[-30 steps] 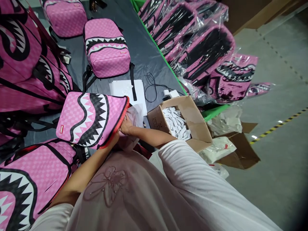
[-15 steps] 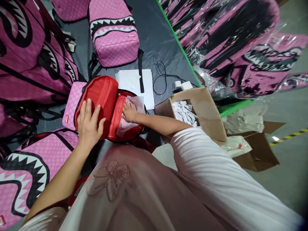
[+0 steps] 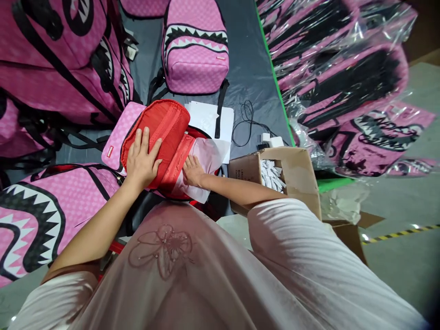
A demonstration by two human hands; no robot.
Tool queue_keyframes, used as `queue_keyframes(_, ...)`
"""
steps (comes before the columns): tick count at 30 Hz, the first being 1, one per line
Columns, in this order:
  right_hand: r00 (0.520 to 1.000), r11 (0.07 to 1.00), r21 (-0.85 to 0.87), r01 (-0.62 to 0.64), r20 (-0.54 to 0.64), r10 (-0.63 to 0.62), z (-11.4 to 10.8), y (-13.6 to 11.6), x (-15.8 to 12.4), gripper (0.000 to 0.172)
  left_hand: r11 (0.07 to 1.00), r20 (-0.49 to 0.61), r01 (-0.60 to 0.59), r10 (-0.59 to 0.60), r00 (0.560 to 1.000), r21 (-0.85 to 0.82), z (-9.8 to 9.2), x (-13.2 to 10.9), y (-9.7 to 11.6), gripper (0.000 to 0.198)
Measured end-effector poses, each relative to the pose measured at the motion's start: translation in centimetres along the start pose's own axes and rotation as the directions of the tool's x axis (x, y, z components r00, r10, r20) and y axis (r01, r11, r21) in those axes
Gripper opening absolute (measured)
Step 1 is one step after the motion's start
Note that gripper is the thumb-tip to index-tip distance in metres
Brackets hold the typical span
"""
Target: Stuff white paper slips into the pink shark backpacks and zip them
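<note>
An unzipped pink backpack (image 3: 123, 126) lies in front of me, its red lining (image 3: 168, 119) folded out. My left hand (image 3: 141, 159) rests flat on that lining with its fingers spread. Over the other half of the opening lies a thin, see-through white sheet (image 3: 213, 153), part of it reaching past the bag's edge. My right hand (image 3: 193, 172) presses on this sheet, fingers extended, beside a red mesh-like strip (image 3: 178, 158). What lies under the sheet is hard to make out.
Another pink backpack (image 3: 197, 46) with a shark-mouth print stands behind, near white papers (image 3: 227, 120) and a black cable (image 3: 242, 123). A cardboard box (image 3: 299, 176) holding white tags (image 3: 271, 175) is at right. Plastic-wrapped bags (image 3: 350, 91) lie beyond the green edge; more backpacks (image 3: 85, 192) crowd the left.
The view has shifted, so most things sit farther right. The white sheet has spread wider across the opening and past its edge under my right hand. My left hand stays on the red lining.
</note>
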State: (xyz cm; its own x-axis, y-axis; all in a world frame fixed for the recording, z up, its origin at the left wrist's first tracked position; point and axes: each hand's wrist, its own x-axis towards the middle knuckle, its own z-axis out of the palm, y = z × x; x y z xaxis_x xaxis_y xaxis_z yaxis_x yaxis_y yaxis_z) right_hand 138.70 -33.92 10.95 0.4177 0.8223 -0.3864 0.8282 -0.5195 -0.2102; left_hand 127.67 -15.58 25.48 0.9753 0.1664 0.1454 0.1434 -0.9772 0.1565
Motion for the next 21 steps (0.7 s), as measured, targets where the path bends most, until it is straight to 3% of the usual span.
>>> queue_keyframes(5,0.988,0.997,-0.003,-0.081,0.129,0.080,0.3,-2.3,-0.1,0.098,0.999,-0.009,-0.006,0.006,1.000,-0.040,0.4,-0.1,-0.4,0.064)
queue_keyframes(8,0.992,0.996,-0.064,-0.068,0.099,0.074,0.8,-2.7,-0.1,0.102,0.998,-0.012,-0.007,0.006,1.000,-0.065,0.6,-0.2,-0.6,0.064)
queue_keyframes(13,0.996,0.992,-0.113,-0.051,0.063,0.058,1.2,-2.4,-0.1,0.095,0.997,0.003,0.006,-0.006,1.000,-0.082,0.4,-0.5,-0.7,0.065)
queue_keyframes(16,0.997,0.996,-0.084,-0.008,0.071,0.014,1.6,-3.4,0.8,0.096,0.988,-0.023,0.114,-0.117,0.993,-0.100,-0.6,-0.6,0.2,0.071)
queue_keyframes(19,1.000,1.000,-0.005,0.007,0.012,-0.007,2.0,-4.7,1.9,0.087,0.956,-0.082,0.267,-0.278,0.957,-0.124,-1.8,-0.4,1.2,0.083)
queue_keyframes(21,1.000,1.000,0.026,0.010,-0.023,-0.009,2.1,-4.8,1.9,0.083,0.943,-0.105,0.304,-0.319,0.942,-0.134,-2.2,0.0,1.2,0.088)
